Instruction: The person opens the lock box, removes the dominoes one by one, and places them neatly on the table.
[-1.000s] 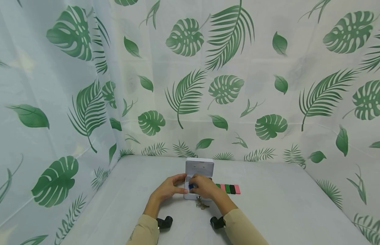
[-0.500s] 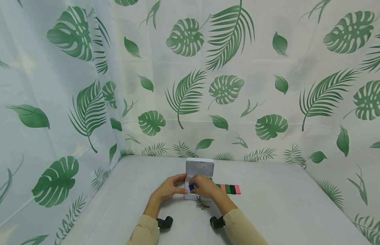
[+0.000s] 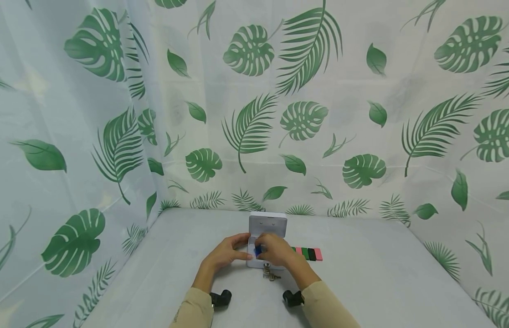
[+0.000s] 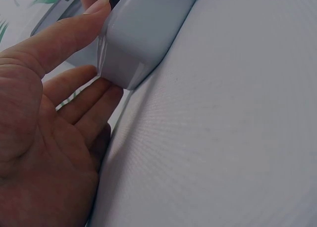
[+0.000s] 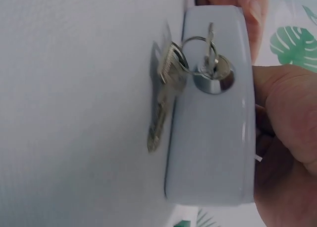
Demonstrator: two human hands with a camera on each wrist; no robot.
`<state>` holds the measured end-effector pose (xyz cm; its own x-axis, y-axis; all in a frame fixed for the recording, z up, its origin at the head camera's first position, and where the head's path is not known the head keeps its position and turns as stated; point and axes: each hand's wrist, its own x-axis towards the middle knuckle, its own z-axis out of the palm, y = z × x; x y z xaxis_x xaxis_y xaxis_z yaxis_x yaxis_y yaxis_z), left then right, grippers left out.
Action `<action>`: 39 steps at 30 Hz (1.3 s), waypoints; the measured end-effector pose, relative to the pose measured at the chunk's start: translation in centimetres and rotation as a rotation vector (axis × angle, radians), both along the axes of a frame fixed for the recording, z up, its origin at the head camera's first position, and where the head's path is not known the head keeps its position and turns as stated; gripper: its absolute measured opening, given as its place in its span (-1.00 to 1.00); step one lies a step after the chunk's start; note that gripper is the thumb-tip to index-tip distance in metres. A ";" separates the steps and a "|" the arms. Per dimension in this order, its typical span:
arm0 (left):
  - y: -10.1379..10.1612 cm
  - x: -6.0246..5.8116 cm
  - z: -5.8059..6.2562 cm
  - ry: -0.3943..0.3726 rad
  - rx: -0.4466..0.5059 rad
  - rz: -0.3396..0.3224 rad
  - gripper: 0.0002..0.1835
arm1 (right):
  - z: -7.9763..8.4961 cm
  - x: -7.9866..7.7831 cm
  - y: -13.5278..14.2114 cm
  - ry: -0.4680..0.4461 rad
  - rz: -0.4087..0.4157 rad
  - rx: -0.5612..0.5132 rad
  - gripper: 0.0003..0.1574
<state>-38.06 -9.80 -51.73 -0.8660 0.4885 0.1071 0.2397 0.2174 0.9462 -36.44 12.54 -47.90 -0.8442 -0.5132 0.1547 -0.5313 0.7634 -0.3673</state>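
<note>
A small light-grey lockable metal box (image 3: pixel 251 263) stands on the table with its lid (image 3: pixel 267 224) raised at the back. My left hand (image 3: pixel 223 252) holds the box at its left end, thumb on the front rim and a finger at the back corner. In the left wrist view, the fingertips (image 4: pixel 116 90) touch the box's side. My right hand (image 3: pixel 274 249) reaches down into the box with bent fingers, pinching a small blue piece (image 3: pixel 258 251); its fingertips are mostly hidden. A key (image 5: pixel 210 48) sits in the front lock, and a second key (image 5: pixel 157 123) hangs from its ring.
To the right of the box lies a row of flat coloured pieces (image 3: pixel 311 254) in green, pink and black, partly hidden behind my right hand. A white cloth (image 3: pixel 385 269) covers the table. Leaf-printed curtains (image 3: pixel 320 150) close off the back and sides.
My right hand has shifted slightly right inside the box, with the blue piece at its fingers. My left hand and the box have stayed in place.
</note>
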 end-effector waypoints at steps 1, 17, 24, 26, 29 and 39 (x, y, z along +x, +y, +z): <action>0.0 0.0 0.0 -0.001 0.003 0.000 -0.13 | 0.1 0.1 0.1 0.001 -0.003 -0.008 -0.55; 0.0 -0.2 -0.1 -0.001 -0.004 0.000 -0.13 | 1.0 0.6 1.9 0.035 -0.066 -0.069 -0.56; 0.0 -0.5 -0.3 0.001 -0.006 0.000 -0.13 | 1.3 1.1 2.5 0.050 -0.098 -0.121 -0.57; 0.0 -0.6 -0.4 0.004 -0.005 0.000 -0.14 | 1.3 1.2 2.7 0.055 -0.099 -0.141 -0.58; 0.0 -0.6 -0.5 0.004 -0.008 0.003 -0.13 | 1.3 1.3 2.9 0.065 -0.090 -0.162 -0.58; 0.0 -0.3 -0.4 0.002 -0.006 -0.002 -0.14 | 1.3 1.5 3.8 0.094 -0.128 -0.146 -0.57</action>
